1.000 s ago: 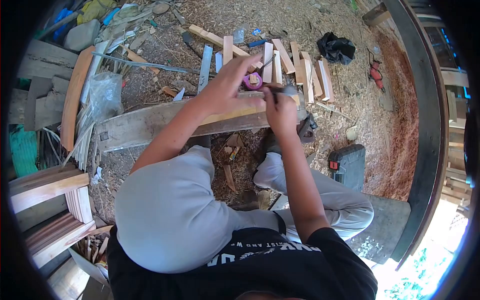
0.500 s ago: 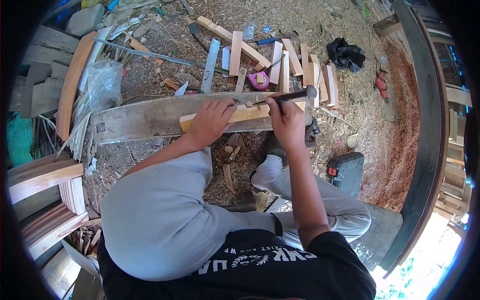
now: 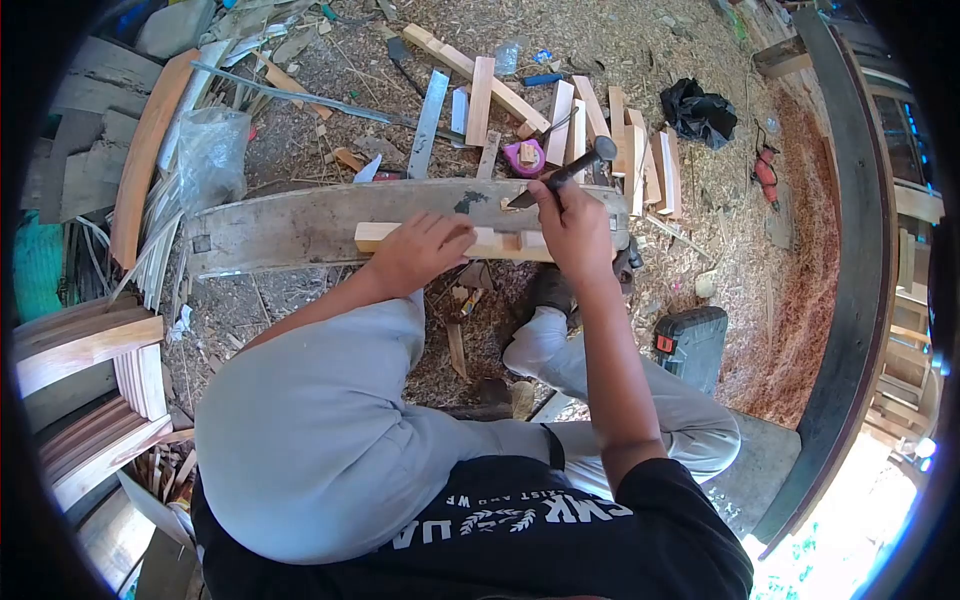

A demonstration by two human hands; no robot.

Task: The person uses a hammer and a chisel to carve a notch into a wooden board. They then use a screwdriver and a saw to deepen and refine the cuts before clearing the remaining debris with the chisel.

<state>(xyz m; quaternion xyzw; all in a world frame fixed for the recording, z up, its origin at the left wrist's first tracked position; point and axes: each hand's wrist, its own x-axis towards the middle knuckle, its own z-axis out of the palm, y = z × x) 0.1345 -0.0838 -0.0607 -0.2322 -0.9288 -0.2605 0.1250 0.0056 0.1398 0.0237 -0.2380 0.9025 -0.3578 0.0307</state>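
Note:
My left hand [image 3: 425, 245] grips a pale squared piece of wood [image 3: 490, 242], holding it against a long weathered plank [image 3: 290, 228]. To the right of those fingers, a notch [image 3: 512, 242] is cut into the piece. My right hand [image 3: 575, 232] is closed around a chisel [image 3: 572, 170] with a dark handle and a round metal end pointing up and right. The blade slants down and left over the plank, beyond the pale piece. A small wood chip [image 3: 510, 204] lies by the blade tip.
Several cut wood blocks [image 3: 560, 120] lie past the plank, with a pink tape measure [image 3: 523, 157] among them. A black plastic bag [image 3: 698, 112] and a red tool [image 3: 765, 178] are farther right. Near my leg sits a dark tool case [image 3: 692, 345]. Stacked timber [image 3: 90, 360] stands at left.
The pale piece has come nearer to me and lies more level, showing its notch. The chisel has moved off the piece to above the plank, its handle tilted higher.

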